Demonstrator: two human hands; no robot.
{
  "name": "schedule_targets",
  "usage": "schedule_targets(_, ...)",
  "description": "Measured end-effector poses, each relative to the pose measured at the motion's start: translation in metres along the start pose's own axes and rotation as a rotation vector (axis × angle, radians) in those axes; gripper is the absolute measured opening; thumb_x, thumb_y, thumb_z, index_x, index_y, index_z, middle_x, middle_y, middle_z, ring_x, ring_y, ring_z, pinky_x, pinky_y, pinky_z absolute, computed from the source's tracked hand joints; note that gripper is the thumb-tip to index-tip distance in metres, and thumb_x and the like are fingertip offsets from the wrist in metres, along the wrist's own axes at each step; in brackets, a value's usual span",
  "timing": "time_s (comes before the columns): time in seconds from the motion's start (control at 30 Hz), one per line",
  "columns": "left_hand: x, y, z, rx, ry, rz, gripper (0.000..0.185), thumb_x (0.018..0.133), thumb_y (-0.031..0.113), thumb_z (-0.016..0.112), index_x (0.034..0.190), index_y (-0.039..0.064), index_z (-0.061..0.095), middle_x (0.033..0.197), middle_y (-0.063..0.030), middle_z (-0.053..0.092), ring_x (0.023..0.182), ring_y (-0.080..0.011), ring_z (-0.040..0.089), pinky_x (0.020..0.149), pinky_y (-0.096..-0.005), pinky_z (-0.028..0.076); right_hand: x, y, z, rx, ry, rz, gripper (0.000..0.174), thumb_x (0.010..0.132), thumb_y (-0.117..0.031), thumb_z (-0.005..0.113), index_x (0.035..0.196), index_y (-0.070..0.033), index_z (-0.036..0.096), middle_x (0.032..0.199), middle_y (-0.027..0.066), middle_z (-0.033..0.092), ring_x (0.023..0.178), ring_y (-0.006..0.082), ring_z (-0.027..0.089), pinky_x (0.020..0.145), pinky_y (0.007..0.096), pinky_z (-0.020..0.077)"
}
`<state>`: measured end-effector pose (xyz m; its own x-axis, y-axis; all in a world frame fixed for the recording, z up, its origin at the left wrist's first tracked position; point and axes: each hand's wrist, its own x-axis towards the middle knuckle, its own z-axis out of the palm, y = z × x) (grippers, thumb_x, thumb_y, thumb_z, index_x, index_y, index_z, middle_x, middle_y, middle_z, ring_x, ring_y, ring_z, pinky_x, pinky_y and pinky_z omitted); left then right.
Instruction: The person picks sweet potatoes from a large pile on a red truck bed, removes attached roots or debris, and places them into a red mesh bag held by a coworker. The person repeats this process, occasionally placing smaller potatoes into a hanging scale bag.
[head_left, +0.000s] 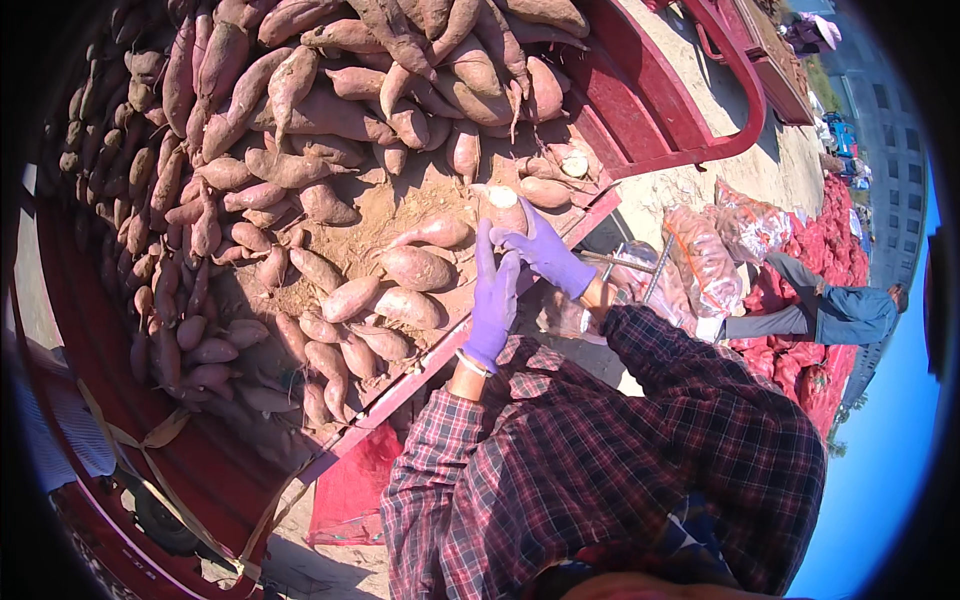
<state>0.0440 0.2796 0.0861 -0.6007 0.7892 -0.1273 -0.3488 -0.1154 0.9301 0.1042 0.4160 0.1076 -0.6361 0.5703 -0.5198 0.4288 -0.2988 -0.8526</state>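
Observation:
Both hands wear purple gloves and meet above the tailgate edge of a red truck bed (442, 352). My left hand (491, 307) points up with its fingers stretched, their tips close to the other glove. My right hand (551, 251) reaches in from the right, its thumb and a finger spread about a sweet potato (508, 217) with a pale broken end. Whether either hand grips it cannot be made out. Just left of the gloves lie loose sweet potatoes, among them a plump one (416, 268) and a tapering one (435, 232).
A big heap of sweet potatoes (322, 112) fills the far bed. The red side gate (660, 90) hangs open at upper right. Filled clear bags (701, 259) and red mesh sacks (832, 247) stand on the ground near another person (847, 315). Straps (161, 480) cross the lower left.

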Motion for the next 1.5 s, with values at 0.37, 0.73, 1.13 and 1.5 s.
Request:
schedule_targets(0.37,-0.031,-0.038,-0.045,0.274,0.184,-0.134,0.037,0.098,0.012,0.063,0.133,-0.001,0.06,0.132,-0.0155,0.062,0.123,-0.0285,0.059,0.108,-0.0379,0.044,0.069,0.109,-0.205,-1.159,0.688,-0.088,0.098,0.084,-0.045,0.078,0.161,-0.016,0.026,0.135,0.0317,0.046,0.12,0.0497,0.052,0.103,0.0538,0.044)
schedule_targets(0.73,-0.062,-0.036,-0.1,1.004,0.479,0.164,0.045,0.092,0.022,0.071,0.132,0.003,0.06,0.13,-0.0182,0.061,0.122,-0.0382,0.056,0.105,-0.0487,0.043,0.077,0.074,-0.191,-1.409,0.587,-0.021,0.088,0.09,-0.048,0.071,0.158,-0.006,0.032,0.143,0.0323,0.047,0.123,0.0471,0.055,0.107,0.0502,0.0433)
schedule_targets(1.13,-0.085,-0.025,-0.105,0.82,0.456,0.224,0.038,0.094,0.018,0.068,0.129,0.003,0.062,0.119,-0.0161,0.065,0.112,-0.0341,0.061,0.098,-0.0449,0.048,0.116,0.05,0.043,-1.256,-0.318,-0.699,0.081,0.082,-0.032,0.074,0.153,-0.012,0.042,0.145,0.0166,0.052,0.13,0.0343,0.051,0.109,0.0445,0.0415)
schedule_targets(1.5,-0.084,-0.004,-0.12,0.017,0.377,0.216,0.05,0.106,0.031,0.059,0.144,0.001,0.047,0.138,-0.0145,0.053,0.127,-0.0184,0.054,0.104,-0.0297,0.045,0.023,0.002,0.089,-0.459,-0.569,-0.168,0.071,0.096,-0.038,0.071,0.152,-0.003,0.043,0.146,0.0145,0.053,0.137,0.0206,0.049,0.114,0.0351,0.0389)
